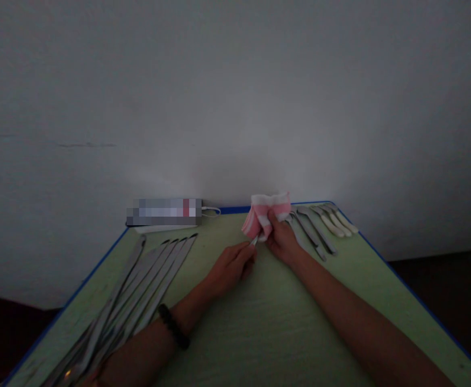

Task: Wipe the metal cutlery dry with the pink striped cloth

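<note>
My right hand is closed around a bunched pink and white striped cloth above the far middle of the green table. A thin metal utensil handle sticks out of the cloth toward me; its other end is hidden inside the cloth. My left hand pinches that handle's near end with thumb and fingers. A dark band sits on my left wrist.
Several long metal knives lie fanned out at the left. A row of spoons and forks, some with pale handles, lies at the far right. A blurred flat object rests against the white wall. The table has a blue edge.
</note>
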A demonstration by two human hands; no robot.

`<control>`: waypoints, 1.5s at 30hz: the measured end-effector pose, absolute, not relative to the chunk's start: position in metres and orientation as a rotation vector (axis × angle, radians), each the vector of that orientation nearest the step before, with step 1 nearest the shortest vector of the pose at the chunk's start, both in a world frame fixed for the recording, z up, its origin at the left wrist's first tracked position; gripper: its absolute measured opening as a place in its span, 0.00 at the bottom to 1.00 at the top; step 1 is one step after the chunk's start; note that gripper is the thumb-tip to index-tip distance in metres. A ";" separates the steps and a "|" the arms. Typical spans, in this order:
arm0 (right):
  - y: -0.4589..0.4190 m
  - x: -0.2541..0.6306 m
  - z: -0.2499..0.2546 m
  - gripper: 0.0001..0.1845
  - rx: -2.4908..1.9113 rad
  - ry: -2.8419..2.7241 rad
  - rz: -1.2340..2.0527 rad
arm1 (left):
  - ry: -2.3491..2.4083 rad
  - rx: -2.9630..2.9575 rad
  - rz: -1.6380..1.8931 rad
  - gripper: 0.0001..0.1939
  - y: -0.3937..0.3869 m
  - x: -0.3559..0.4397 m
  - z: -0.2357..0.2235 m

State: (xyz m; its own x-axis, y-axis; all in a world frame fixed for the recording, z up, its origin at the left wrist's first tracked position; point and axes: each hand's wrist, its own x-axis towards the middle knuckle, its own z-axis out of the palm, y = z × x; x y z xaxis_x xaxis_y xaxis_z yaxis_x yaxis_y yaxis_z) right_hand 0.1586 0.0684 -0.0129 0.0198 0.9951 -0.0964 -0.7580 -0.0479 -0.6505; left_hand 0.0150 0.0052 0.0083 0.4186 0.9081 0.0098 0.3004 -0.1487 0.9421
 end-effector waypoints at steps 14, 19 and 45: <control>0.069 0.163 -0.020 0.16 -0.638 -0.602 1.653 | 1.154 1.103 1.129 0.27 0.019 0.014 0.004; 0.076 0.163 -0.021 0.07 -0.620 -0.427 1.567 | 1.003 1.429 0.934 0.19 0.008 0.016 0.008; 0.073 0.166 -0.018 0.02 -0.602 -0.475 1.602 | 1.089 1.991 0.735 0.15 0.002 0.019 0.006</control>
